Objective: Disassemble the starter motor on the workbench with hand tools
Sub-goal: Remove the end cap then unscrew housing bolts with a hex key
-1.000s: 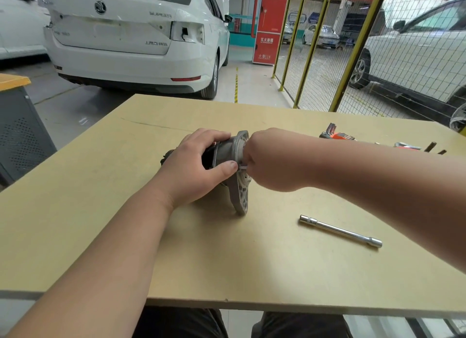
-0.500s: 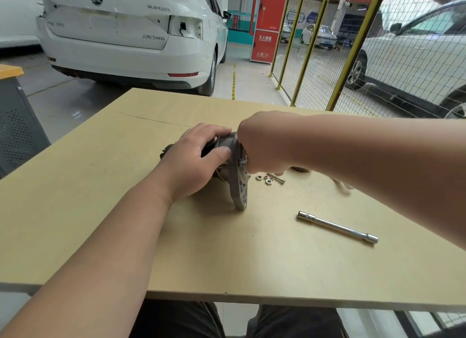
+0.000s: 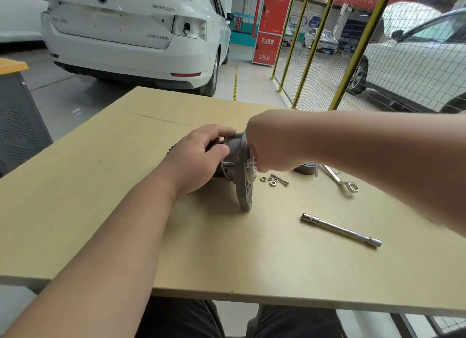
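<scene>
The grey starter motor [image 3: 240, 171] lies on its side in the middle of the wooden workbench [image 3: 100, 199], its wide flange facing right. My left hand [image 3: 199, 158] grips the motor body from the left. My right hand [image 3: 269, 141] is curled against the flange face, its fingertips on a small part there; what they hold is hidden. Loose nuts and a bolt [image 3: 274, 181] lie just right of the flange.
A socket extension bar [image 3: 341, 229] lies on the bench at the right front. A ring spanner [image 3: 340, 180] and a dark round part [image 3: 306, 168] lie behind my right forearm. White cars and a yellow mesh fence [image 3: 315, 47] stand beyond the bench.
My right hand and forearm have lifted, so the nuts, bolt and spanner on the bench now show. The left hand keeps its grip on the motor.
</scene>
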Available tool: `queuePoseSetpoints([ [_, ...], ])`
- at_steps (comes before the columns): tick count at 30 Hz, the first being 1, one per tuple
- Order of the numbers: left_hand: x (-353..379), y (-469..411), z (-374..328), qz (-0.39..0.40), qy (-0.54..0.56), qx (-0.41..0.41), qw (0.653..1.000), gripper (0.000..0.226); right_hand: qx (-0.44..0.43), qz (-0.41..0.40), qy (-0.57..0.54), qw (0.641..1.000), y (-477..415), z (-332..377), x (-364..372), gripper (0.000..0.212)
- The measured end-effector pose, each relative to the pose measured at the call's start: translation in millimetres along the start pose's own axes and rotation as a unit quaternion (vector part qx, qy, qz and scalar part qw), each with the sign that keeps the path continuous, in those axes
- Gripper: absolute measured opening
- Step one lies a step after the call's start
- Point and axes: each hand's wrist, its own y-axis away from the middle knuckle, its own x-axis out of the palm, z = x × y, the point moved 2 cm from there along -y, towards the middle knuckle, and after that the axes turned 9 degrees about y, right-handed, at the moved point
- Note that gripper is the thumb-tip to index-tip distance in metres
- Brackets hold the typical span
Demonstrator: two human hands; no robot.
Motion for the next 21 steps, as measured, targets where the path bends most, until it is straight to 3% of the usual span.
queuePoseSetpoints([
  [3, -5, 0, 3, 0.009, -0.022, -0.011, 1.0, 0.046, 0.0, 0.036, 0.018, 0.999, -1, 4, 8, 0.013],
  [7, -12, 0, 7, 0.026, -0.041, -0.021, 0.999, 0.052, -0.002, 0.055, -0.061, 0.997, -2, 1, 16, 0.023],
  [11, -12, 0, 8, 0.027, -0.055, -0.014, 0.998, 0.054, -0.001, 0.024, -0.14, 0.99, 1, -8, 8, 0.03],
  [16, -11, 0, 9, 0.014, -0.048, -0.01, 0.999, 0.047, -0.012, -0.007, 0.002, 1.0, 4, -3, 5, 0.032],
  [21, -8, -1, 7, 0.007, 0.008, -0.019, 1.0, 0.047, -0.004, -0.021, -0.001, 1.0, 6, 0, 14, 0.025],
])
